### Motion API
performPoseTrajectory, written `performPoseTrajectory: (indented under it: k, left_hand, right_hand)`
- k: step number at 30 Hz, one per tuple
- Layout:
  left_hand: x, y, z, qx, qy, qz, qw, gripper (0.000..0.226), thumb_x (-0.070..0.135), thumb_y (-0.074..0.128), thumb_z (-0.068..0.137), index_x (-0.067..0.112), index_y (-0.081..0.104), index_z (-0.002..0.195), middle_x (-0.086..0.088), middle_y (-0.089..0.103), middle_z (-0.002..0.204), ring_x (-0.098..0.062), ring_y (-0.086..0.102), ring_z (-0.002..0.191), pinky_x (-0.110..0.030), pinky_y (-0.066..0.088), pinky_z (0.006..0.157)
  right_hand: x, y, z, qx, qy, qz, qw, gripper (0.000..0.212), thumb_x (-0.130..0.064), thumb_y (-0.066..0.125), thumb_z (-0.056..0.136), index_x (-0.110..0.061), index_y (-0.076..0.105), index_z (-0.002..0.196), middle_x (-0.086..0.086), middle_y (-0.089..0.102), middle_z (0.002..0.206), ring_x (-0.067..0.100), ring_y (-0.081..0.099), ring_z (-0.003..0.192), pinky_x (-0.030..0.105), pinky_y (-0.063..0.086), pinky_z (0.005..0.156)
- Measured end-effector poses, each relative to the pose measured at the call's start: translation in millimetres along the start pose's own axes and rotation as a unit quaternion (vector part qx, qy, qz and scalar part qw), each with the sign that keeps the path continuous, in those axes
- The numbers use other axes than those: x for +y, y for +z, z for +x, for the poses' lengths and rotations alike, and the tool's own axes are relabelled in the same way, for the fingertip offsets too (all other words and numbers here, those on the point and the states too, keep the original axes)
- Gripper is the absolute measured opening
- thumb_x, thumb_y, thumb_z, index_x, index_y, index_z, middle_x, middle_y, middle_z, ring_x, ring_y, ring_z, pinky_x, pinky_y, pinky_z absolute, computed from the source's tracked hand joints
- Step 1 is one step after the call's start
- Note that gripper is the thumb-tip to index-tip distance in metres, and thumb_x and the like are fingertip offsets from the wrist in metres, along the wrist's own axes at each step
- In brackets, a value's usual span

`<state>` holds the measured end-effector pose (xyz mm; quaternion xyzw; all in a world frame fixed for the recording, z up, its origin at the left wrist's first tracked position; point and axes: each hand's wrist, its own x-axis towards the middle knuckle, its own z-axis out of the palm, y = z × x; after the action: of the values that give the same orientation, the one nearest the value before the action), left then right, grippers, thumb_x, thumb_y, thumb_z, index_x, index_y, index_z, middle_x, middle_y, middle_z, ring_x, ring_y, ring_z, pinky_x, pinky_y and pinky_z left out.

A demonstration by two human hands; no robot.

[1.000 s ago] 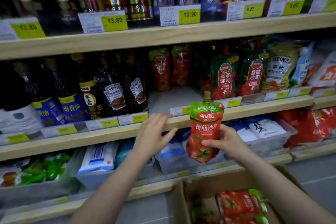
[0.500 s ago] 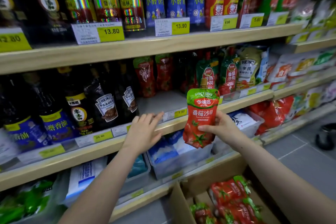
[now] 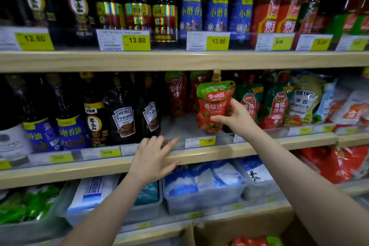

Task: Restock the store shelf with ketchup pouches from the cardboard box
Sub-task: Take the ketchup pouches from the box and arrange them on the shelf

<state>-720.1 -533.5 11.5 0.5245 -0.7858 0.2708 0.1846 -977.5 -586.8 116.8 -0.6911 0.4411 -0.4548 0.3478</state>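
My right hand (image 3: 236, 116) pinches a red and green ketchup pouch (image 3: 214, 104) by its right edge, holding it upright over the bare gap of the middle shelf (image 3: 179, 126). Two more red pouches (image 3: 177, 94) stand at the back of that gap. My left hand (image 3: 154, 158) is spread open with straight fingers over the shelf's wooden front edge (image 3: 199, 156), holding nothing. The cardboard box (image 3: 239, 229) sits at the bottom, with red pouches (image 3: 251, 241) showing inside.
Dark Heinz sauce bottles (image 3: 123, 118) stand left of the gap; green-topped ketchup pouches (image 3: 277, 104) and a Heinz pouch (image 3: 303, 102) stand right. Bottles fill the top shelf (image 3: 179, 60). Grey bins with blue-white bags (image 3: 203, 183) sit on the shelf below.
My right hand has lifted the pouch up and forward, from below the shelf edge into the gap on the middle shelf. My left hand has stayed open near the shelf's front edge.
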Motion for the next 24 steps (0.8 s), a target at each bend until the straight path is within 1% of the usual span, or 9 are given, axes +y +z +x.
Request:
performPoseTrajectory:
  k: [4, 7, 10, 13, 15, 17, 19, 21, 24]
  left_hand:
    - [1.7, 6.0, -0.3, 0.001, 0.000, 0.019, 1.000, 0.065, 0.065, 0.042, 0.079, 0.026, 0.044, 0.131, -0.002, 0.054, 0.093, -0.022, 0.050, 0.078, -0.034, 0.034, 0.069]
    - [0.8, 8.7, -0.7, 0.003, 0.000, 0.022, 1.000, 0.068, 0.067, 0.044, 0.077, 0.026, 0.042, 0.132, -0.003, 0.054, 0.094, -0.022, 0.048, 0.078, -0.035, 0.032, 0.070]
    - [1.6, 9.1, -0.7, 0.000, 0.001, 0.019, 1.000, 0.068, 0.068, 0.044, 0.077, 0.026, 0.041, 0.131, -0.003, 0.054, 0.093, -0.022, 0.048, 0.078, -0.035, 0.030, 0.070]
    - [1.9, 8.4, -1.0, -0.004, 0.000, 0.023, 1.000, 0.068, 0.068, 0.043, 0.077, 0.025, 0.042, 0.131, -0.003, 0.054, 0.093, -0.022, 0.048, 0.077, -0.034, 0.034, 0.070]
    - [2.0, 9.3, -1.4, -0.006, -0.001, 0.023, 1.000, 0.069, 0.068, 0.043, 0.077, 0.025, 0.042, 0.131, -0.003, 0.054, 0.092, -0.022, 0.048, 0.078, -0.034, 0.036, 0.069]
    - [1.4, 10.7, -1.5, -0.004, -0.001, 0.022, 1.000, 0.069, 0.068, 0.043, 0.077, 0.025, 0.042, 0.131, -0.003, 0.053, 0.093, -0.022, 0.048, 0.078, -0.035, 0.035, 0.069]
    - [1.3, 10.9, -2.1, -0.001, -0.001, 0.020, 1.000, 0.069, 0.068, 0.043, 0.077, 0.025, 0.042, 0.130, -0.003, 0.053, 0.092, -0.022, 0.048, 0.078, -0.035, 0.036, 0.069]
    - [1.6, 9.9, -2.2, 0.005, 0.001, 0.018, 1.000, 0.069, 0.068, 0.043, 0.077, 0.024, 0.042, 0.130, -0.004, 0.053, 0.092, -0.022, 0.049, 0.077, -0.034, 0.037, 0.068]
    - [1.0, 9.3, -2.3, 0.012, 0.004, 0.018, 1.000, 0.069, 0.067, 0.043, 0.076, 0.024, 0.042, 0.130, -0.004, 0.053, 0.092, -0.023, 0.049, 0.078, -0.034, 0.036, 0.068]
  right_hand:
    - [23.4, 4.4, 18.9, -0.021, 0.025, 0.000, 0.999, 0.054, -0.012, 0.076, 0.072, -0.027, 0.048, 0.116, -0.004, 0.062, 0.111, 0.014, 0.059, 0.106, 0.036, 0.047, 0.095]
    - [37.7, 8.8, 27.8, -0.034, 0.057, 0.019, 0.998, 0.060, -0.010, 0.074, 0.074, -0.021, 0.042, 0.124, 0.001, 0.059, 0.119, 0.018, 0.057, 0.110, 0.040, 0.045, 0.099]
    - [41.2, 10.2, 33.3, -0.050, 0.076, 0.019, 0.996, 0.064, -0.010, 0.072, 0.075, -0.019, 0.038, 0.129, 0.000, 0.058, 0.119, 0.020, 0.055, 0.112, 0.039, 0.042, 0.099]
    - [38.7, 11.6, 33.1, -0.056, 0.088, 0.021, 0.994, 0.065, -0.009, 0.071, 0.076, -0.020, 0.037, 0.131, -0.001, 0.056, 0.118, 0.019, 0.054, 0.111, 0.040, 0.042, 0.100]
    - [37.9, 13.9, 29.6, -0.027, 0.090, -0.004, 0.996, 0.066, -0.012, 0.073, 0.075, -0.017, 0.037, 0.130, 0.003, 0.057, 0.123, 0.022, 0.054, 0.115, 0.040, 0.043, 0.099]
    - [39.0, 18.6, 23.5, 0.036, 0.087, -0.052, 0.994, 0.068, -0.019, 0.077, 0.071, -0.013, 0.038, 0.127, 0.007, 0.057, 0.124, 0.024, 0.056, 0.113, 0.038, 0.046, 0.094]
    - [39.9, 26.5, 16.4, 0.095, 0.093, -0.102, 0.986, 0.075, -0.029, 0.079, 0.067, -0.013, 0.037, 0.128, 0.007, 0.058, 0.123, 0.026, 0.057, 0.109, 0.041, 0.048, 0.091]
    - [40.3, 35.4, 14.4, 0.119, 0.109, -0.145, 0.976, 0.077, -0.034, 0.080, 0.066, -0.013, 0.037, 0.126, 0.009, 0.057, 0.122, 0.029, 0.057, 0.109, 0.044, 0.048, 0.091]
    - [38.1, 44.5, 20.4, 0.122, 0.133, -0.149, 0.972, 0.066, -0.028, 0.077, 0.070, -0.008, 0.039, 0.121, 0.014, 0.056, 0.122, 0.033, 0.057, 0.109, 0.046, 0.048, 0.092]
